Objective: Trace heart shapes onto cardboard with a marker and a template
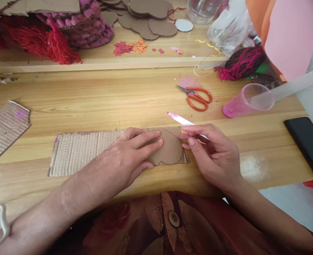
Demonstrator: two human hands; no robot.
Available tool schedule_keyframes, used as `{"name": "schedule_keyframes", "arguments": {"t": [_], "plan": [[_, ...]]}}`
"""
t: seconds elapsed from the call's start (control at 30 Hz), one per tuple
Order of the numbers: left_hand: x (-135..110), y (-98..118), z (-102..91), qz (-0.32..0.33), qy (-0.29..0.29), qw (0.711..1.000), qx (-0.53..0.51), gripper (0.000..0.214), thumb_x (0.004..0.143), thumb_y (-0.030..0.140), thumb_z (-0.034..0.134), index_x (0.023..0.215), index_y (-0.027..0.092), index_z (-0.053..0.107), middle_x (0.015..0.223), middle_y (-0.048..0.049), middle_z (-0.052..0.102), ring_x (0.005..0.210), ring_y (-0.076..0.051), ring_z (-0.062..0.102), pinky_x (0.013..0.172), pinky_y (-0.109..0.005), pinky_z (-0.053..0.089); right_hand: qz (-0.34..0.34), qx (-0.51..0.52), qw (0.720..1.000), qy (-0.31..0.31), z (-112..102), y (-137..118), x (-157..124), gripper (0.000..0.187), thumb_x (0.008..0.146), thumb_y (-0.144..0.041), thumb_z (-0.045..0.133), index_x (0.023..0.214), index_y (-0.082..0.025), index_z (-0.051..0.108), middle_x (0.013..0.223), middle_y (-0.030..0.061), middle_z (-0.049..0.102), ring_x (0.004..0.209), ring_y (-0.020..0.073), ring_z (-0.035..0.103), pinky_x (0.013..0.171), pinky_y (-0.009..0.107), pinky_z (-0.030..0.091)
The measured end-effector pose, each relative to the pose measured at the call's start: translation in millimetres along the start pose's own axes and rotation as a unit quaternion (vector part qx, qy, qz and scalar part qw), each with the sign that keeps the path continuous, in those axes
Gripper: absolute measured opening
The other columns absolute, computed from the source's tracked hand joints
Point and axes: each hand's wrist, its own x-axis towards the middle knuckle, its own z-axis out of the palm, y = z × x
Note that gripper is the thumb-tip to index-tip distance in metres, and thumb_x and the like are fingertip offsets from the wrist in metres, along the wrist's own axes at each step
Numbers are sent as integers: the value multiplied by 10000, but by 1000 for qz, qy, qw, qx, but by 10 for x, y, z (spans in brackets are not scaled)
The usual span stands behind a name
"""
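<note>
A long strip of corrugated cardboard [77, 152] lies along the near edge of the wooden table [114, 95]. On its right end sits a rounded, heart-like cardboard template [171, 148]. My left hand [131, 152] lies flat on that template with its fingers stretched out, pressing it down. My right hand [212, 152] is closed in a pinch round a white pen-like stick with a pink-stained end [179, 118], right beside the template's right edge.
Orange-handled scissors [199, 98] lie beyond my right hand. A pink plastic cup [248, 101] lies on its side at the right, a black phone [309, 143] near the right edge. Another cardboard piece [4, 129] sits left. Cardboard discs [148, 17], red yarn [37, 39] and paper stars [130, 47] fill the back.
</note>
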Motion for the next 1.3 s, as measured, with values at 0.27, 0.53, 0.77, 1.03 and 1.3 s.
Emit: {"name": "schedule_keyframes", "arguments": {"t": [0.27,0.53,0.77,1.03,1.3], "plan": [[35,-67,-37,20,4,1000,-14,408,1028,118,535,1406,227,644,1515,-46,617,1329,-210,571,1137,-416,525,-18,-27,999,-3,-6,7,16,320,945,-138,669,1215,-295,740,1173,58,689,1002,205,752,819,358,705],[57,-73,-33,20,2,1000,-1,376,1030,156,540,1380,209,664,1491,-56,639,1295,-228,595,1106,-421,536,-41,-50,998,-4,-2,58,43,327,913,-144,705,1194,-305,746,1110,47,696,986,212,743,895,410,671],[58,-35,-18,16,3,1000,5,362,1033,181,556,1379,199,659,1480,-71,641,1299,-233,590,1134,-439,513,-53,-54,997,-3,4,54,66,325,890,-146,712,1173,-302,747,1086,39,699,962,203,741,842,382,667],[63,-34,-14,21,12,1000,7,362,1021,167,574,1371,187,664,1442,-79,657,1256,-240,589,1098,-439,538,-48,-10,999,-5,32,35,43,320,912,-117,691,1163,-308,745,1133,30,703,1004,198,757,945,406,662],[40,-17,-32,9,-5,1000,-7,464,975,324,699,1416,200,625,1467,-102,621,1292,-285,557,1098,-494,538,-58,-58,996,-47,-11,30,55,385,886,-145,724,1236,-304,713,1176,52,676,1025,213,734,892,400,677]]}}
